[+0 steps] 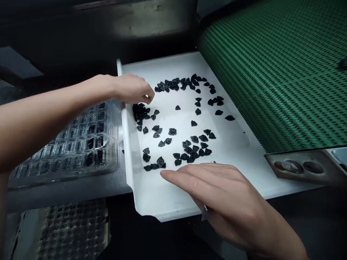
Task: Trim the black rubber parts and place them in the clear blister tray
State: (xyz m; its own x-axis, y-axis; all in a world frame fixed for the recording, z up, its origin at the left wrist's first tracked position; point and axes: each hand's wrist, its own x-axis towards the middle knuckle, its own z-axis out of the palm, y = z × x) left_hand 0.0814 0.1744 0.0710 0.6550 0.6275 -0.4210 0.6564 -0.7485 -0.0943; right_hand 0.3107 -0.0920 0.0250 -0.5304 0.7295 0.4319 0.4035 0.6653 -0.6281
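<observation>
My left hand (pixel 135 89) is over the left side of a white tray (pixel 159 198). Its fingers are curled into a pinch, and whatever they hold, if anything, is hidden. Just below it lies a dense pile of small black parts (pixel 140 112). My right hand (pixel 222 191) is above the tray's front edge, palm down with fingers stretched out. Its index fingertip is close to a round-faced black part (pixel 161 162). A small pale piece (pixel 204 213) shows under the right palm; I cannot tell whether it is held. More black parts (pixel 189 150) lie scattered across the tray.
Left of the white tray stands a clear plastic compartment tray (pixel 78 144), with black parts in its right-hand columns. A green mesh conveyor belt (pixel 271 72) borders the tray on the right. A metal bracket (pixel 300 167) sits at the belt's near corner.
</observation>
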